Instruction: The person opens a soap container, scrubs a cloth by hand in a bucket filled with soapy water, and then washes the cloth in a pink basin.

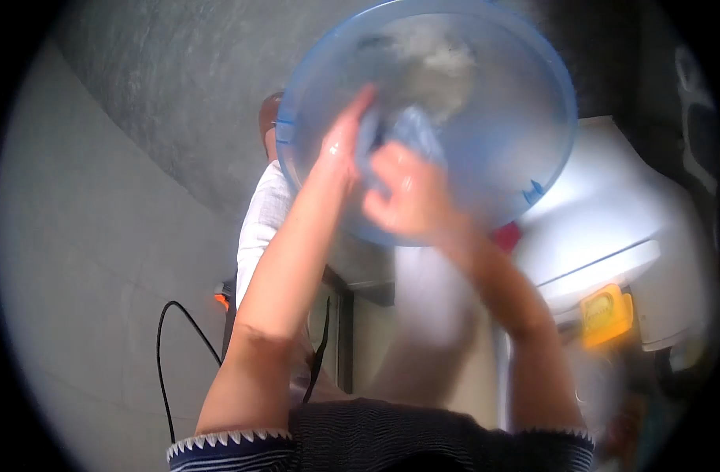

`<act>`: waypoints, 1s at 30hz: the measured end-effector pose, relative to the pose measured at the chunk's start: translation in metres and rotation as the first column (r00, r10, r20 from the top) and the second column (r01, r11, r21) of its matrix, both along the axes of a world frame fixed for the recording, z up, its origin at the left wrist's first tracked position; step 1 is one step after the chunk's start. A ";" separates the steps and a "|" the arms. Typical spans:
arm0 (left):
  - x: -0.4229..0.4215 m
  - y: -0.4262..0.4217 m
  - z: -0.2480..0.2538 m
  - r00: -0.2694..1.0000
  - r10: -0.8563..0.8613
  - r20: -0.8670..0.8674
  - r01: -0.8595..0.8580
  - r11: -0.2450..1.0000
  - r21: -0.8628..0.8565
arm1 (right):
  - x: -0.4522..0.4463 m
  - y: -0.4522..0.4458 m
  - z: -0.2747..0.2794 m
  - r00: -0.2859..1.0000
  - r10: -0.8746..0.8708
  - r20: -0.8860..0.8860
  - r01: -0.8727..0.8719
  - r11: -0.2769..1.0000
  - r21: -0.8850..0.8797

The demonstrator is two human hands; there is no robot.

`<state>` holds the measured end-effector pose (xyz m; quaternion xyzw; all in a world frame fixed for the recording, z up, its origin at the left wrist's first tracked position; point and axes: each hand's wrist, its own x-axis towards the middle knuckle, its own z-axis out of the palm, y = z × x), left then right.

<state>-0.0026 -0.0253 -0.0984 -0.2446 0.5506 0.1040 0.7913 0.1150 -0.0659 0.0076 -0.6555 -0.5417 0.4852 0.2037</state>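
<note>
At the near edge, a dark striped top (376,433) is worn, its sleeves trimmed in white. Farther out, a wet pale-blue cloth (417,132) is held over the blue basin (572,118), between the two hands. By the right hand (407,193) it is pinched in curled fingers. The left hand (346,141) is laid along its side, fingers held out straight; whether it is gripped there cannot be told through the blur. Beyond the hands, a whitish patch (446,67) is seen inside the basin, its nature unclear.
</note>
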 end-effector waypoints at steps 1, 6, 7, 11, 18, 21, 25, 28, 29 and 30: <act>-0.003 0.001 0.000 0.985 -0.168 0.034 0.168 0.986 -0.009 | -0.007 -0.001 0.018 1.000 -0.018 -0.001 0.018 1.000 0.024; 0.018 -0.048 -0.006 0.962 -0.138 -0.235 0.230 0.873 0.430 | -0.004 0.000 -0.041 0.965 -0.198 0.169 0.216 0.972 -0.093; 0.042 -0.036 0.009 0.955 -0.057 -0.290 0.130 0.962 0.241 | 0.006 0.006 -0.076 0.924 -0.181 0.335 0.280 0.920 -0.274; 0.010 -0.061 -0.035 0.857 -0.386 -0.342 0.508 0.743 0.436 | 0.007 0.011 -0.073 0.903 -0.197 0.381 0.304 0.921 -0.244; 0.058 -0.010 0.034 0.795 -0.379 -0.473 0.551 0.778 0.302 | 0.046 -0.015 -0.130 0.888 -0.350 0.297 0.457 0.734 -0.503; 0.036 0.013 0.036 0.835 -0.307 -0.455 0.480 0.812 0.332 | 0.074 -0.018 -0.201 0.875 -0.399 0.273 0.473 0.824 -0.312; 0.023 0.025 0.054 0.828 -0.351 -0.436 0.526 0.755 0.392 | 0.080 -0.008 -0.232 0.760 -0.599 0.252 0.647 0.735 -0.204; 0.031 0.014 0.057 0.830 -0.418 -0.368 0.545 0.744 0.385 | 0.052 -0.042 -0.252 0.850 -0.096 0.517 0.309 0.887 -0.343; 0.030 0.013 0.058 0.833 -0.428 -0.350 0.544 0.746 0.384 | 0.058 -0.040 -0.252 0.875 0.007 0.484 0.251 0.849 -0.465; 0.028 0.012 0.058 0.837 -0.435 -0.332 0.541 0.750 0.381 | 0.062 -0.038 -0.251 0.893 0.111 0.436 0.184 0.794 -0.579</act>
